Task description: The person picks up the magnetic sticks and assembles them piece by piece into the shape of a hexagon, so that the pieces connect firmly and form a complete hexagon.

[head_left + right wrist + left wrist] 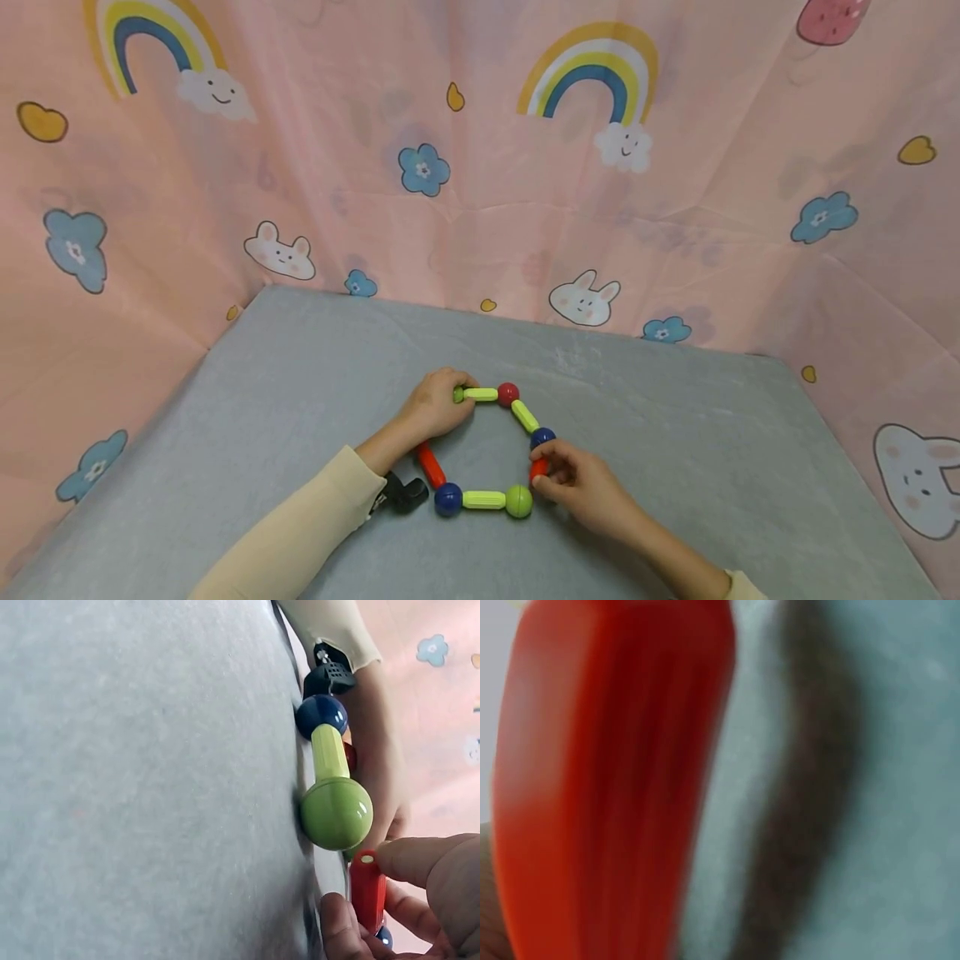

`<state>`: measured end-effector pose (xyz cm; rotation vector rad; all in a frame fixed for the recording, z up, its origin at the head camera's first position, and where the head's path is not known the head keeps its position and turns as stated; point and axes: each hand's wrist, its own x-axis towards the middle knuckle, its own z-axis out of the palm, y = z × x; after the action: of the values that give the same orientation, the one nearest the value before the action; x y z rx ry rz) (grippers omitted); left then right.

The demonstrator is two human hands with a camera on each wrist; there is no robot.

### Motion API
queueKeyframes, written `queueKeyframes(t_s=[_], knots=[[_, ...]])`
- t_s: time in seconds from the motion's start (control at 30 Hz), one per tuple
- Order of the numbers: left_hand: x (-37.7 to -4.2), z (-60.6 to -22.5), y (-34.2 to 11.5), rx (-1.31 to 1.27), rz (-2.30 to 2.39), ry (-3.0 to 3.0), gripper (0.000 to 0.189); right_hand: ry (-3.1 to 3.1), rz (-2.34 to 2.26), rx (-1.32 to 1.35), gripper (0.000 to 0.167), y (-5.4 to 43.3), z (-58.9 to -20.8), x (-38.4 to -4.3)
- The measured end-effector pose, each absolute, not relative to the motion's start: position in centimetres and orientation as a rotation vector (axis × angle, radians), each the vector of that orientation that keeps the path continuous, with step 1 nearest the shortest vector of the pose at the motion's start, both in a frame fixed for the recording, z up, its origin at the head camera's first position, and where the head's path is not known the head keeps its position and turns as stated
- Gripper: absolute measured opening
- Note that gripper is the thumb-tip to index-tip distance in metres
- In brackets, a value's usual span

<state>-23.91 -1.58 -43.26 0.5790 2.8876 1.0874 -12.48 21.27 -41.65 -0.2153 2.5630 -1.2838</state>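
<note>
Magnetic balls and rods form a near-closed ring on the table. My left hand [437, 406] grips a green ball [458, 394] at its upper left, partly covering it. From there run a yellow-green rod [482, 394], a red ball [508, 394], another yellow-green rod [525, 416] and a blue ball [542, 437]. Below that ball, my right hand [588, 492] pinches a red rod [367, 896]; its free end sits just apart from the larger-looking green ball [337, 814]. A yellow-green rod [483, 500] links that ball to a blue one [448, 500]. Another red rod [622, 787] rises toward my left hand.
A grey cloth [660, 417] covers the table. Pink printed curtain [480, 242] hangs behind and along both sides. A black wrist camera [405, 493] sits under the left sleeve, close to the lower-left blue ball.
</note>
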Motion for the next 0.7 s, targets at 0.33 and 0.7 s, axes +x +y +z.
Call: queueKeyframes(t_s=[0.33,0.7], knots=[[-24.1,-43.2,-1.7,0.556,1.094,2.885,0.021,2.629,-1.161,-0.268,0.014,20.6,-41.5,-12.6],[-21.6,-41.2,-5.2,0.308,0.974,2.893,0.036,2.646,-1.042,-0.386,0.011,20.5,-41.0,-13.3]])
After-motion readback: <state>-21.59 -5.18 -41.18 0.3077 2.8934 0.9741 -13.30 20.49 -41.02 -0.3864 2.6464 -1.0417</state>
